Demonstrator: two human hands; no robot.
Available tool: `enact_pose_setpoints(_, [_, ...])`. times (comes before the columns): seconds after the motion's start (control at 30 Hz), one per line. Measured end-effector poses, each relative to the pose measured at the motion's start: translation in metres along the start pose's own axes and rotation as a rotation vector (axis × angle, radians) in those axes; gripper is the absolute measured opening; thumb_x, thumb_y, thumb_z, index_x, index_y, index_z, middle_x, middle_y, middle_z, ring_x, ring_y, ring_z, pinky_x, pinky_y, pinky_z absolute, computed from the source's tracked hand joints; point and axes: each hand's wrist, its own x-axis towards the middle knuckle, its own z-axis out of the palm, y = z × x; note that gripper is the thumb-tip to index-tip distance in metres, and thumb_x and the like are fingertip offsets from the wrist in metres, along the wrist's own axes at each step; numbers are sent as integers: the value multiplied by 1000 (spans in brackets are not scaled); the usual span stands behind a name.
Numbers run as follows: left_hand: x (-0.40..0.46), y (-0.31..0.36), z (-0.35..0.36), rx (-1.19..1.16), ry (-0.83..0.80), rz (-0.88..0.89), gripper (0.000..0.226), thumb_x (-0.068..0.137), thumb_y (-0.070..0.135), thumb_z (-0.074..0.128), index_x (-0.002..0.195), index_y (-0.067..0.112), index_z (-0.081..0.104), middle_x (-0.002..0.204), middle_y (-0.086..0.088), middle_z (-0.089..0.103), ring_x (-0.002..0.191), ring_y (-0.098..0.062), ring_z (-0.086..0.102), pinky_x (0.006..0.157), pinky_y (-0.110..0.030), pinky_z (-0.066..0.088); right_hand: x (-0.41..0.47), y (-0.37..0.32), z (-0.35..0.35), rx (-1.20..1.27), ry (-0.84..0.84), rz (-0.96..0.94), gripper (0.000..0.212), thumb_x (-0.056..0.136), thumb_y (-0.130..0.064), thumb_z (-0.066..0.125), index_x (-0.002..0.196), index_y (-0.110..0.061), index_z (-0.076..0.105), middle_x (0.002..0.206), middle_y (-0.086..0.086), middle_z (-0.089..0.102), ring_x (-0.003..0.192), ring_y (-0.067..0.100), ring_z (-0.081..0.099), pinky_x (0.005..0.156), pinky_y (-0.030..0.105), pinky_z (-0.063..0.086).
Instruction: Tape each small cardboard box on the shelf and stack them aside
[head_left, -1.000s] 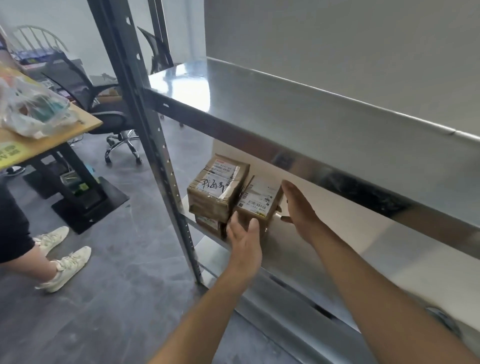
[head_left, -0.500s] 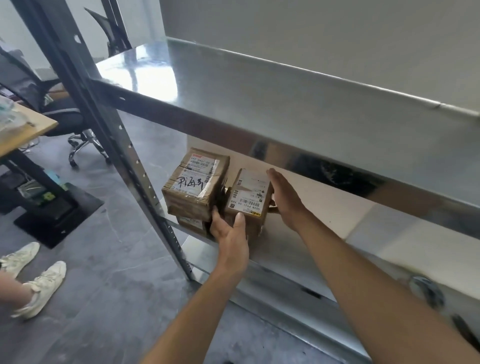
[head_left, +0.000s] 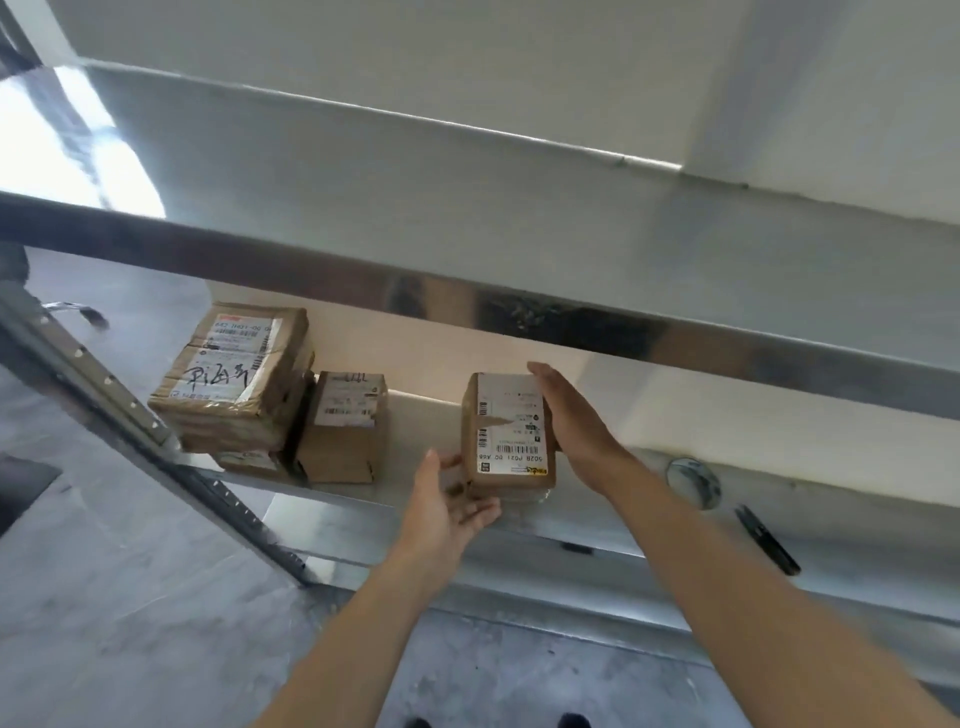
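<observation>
Head view: two bare forearms reach in under the upper shelf (head_left: 467, 218) toward the lower shelf (head_left: 415, 415).
Right hand (head_left: 574, 426): fingers straight and together, palm flat against the right side of the held box (head_left: 509, 431); it presses rather than curls round it.
Left hand (head_left: 447, 499): palm up, fingers loosely spread, under the near left corner of that box, touching or just below it; contact cannot be told for sure.
Held box: small brown cardboard, white label with barcodes on top, between the two hands, at the front edge of the lower shelf.
Second box (head_left: 345, 426): left of the left hand, apart from it, standing on the lower shelf, white label on top.
Stack of boxes (head_left: 234, 379): further left, touching the second box; top one has handwriting in black marker on its label, another lies beneath.
Tape roll (head_left: 693, 480): right of the right forearm, on the lower shelf, blurred.
Dark tool (head_left: 768, 540): beyond the roll, near the shelf's front edge; too blurred to name.
Upright post (head_left: 130, 421): left of the stack, with a row of holes.
</observation>
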Motion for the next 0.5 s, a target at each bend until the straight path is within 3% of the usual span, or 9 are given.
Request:
enact_pose_setpoints(0.1, [0,-19,16,7,28,-28,42,107,47,36,126,13,51,100,-23,65,74,-30,59,70,-40,51,-14,18,-30,14,20,11,51,88,-84,23,128,-60,45,132,-2,57,116,20,61,100,49,52])
enact_pose_setpoints(0.2, [0,-39,35,77,41,-47,54,107,50,28,123,9,59,91,-15,66,70,-22,51,64,-34,44,-36,35,-57,110,-2,-6,43,97,-73,25,128,-57,49,132,-2,54,116,20,60,86,33,56])
enact_pose_setpoints(0.3, [-7,-56,60,81,29,-37,53,108,49,25,117,15,65,97,-11,77,90,-25,61,75,-37,45,-56,57,-79,185,-23,-45,48,97,-71,28,124,-47,59,135,-3,52,121,18,58,93,36,56])
enact_pose_setpoints(0.4, [-15,-73,84,69,20,-10,52,109,47,23,123,17,64,112,-10,76,115,-29,64,100,-49,49,-64,72,-95,160,-7,-77,56,90,-82,26,123,-53,61,138,-14,46,130,12,49,109,45,45])
enact_pose_setpoints(0.47, [-17,-81,94,22,2,-19,53,107,51,25,129,18,59,120,-12,73,121,-30,63,111,-55,42,-69,77,-105,142,24,-77,58,89,-82,25,125,-53,61,139,-16,44,130,3,45,113,34,40])
enact_pose_setpoints(0.5, [-18,-84,98,-10,-5,-16,55,105,54,26,134,17,56,122,-13,71,121,-30,63,113,-56,39,-72,77,-110,149,39,-79,59,92,-78,26,129,-46,60,138,-20,45,125,-6,46,109,18,40])
